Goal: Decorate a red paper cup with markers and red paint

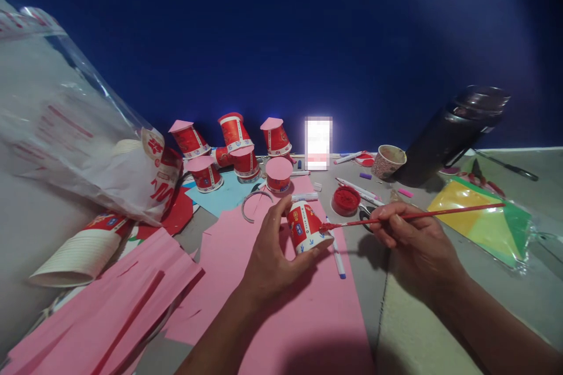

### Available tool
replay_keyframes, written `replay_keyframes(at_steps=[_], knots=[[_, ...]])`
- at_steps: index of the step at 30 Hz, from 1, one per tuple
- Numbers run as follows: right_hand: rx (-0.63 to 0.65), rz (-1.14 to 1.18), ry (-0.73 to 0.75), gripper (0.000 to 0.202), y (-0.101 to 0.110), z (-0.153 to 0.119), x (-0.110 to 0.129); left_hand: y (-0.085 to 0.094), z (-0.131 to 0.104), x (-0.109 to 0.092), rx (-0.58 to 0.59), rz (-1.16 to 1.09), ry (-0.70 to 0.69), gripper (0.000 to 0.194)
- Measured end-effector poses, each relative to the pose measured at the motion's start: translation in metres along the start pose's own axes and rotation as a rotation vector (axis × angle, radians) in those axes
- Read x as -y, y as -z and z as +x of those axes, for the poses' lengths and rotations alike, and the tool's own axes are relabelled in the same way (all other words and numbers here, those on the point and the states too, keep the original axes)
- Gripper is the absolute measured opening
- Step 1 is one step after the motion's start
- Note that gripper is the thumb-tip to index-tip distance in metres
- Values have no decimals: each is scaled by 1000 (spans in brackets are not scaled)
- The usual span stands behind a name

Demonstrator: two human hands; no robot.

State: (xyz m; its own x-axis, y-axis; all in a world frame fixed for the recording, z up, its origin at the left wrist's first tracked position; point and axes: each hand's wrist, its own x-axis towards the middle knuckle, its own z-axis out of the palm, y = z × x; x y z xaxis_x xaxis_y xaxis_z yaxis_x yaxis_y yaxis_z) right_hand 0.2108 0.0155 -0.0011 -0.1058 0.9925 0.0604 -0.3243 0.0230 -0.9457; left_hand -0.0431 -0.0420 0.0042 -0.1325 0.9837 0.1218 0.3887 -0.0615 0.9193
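My left hand [275, 252] holds a red and white paper cup [304, 226] upside down and slightly tilted, thumb at its rim and fingers at its base. In my right hand [411, 231] is a thin red paintbrush [457, 209], its red-coated tip touching the cup's right side. Blue marks show on the cup's white band. Behind the cup sits a small round pot of red paint [346, 200]. Pink paper [246, 328] lies beneath my left hand, with a blue-capped marker [338, 258] on it.
Several decorated cups [204, 174] with pink tops stand at the back left. A plastic bag [79, 111] and stacked cups [81, 252] are at left. Toward the right are a patterned cup [389, 162], a black bottle [453, 135] and a yellow-green packet [484, 217]. A bright screen [318, 143] stands behind.
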Motion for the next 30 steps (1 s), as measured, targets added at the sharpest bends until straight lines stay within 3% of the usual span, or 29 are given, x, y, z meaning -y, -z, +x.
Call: replay_keyframes(at_steps=[30], knots=[[14,-29,24,26,2,0,4,-1,-1,-2,4,-1,40,96]])
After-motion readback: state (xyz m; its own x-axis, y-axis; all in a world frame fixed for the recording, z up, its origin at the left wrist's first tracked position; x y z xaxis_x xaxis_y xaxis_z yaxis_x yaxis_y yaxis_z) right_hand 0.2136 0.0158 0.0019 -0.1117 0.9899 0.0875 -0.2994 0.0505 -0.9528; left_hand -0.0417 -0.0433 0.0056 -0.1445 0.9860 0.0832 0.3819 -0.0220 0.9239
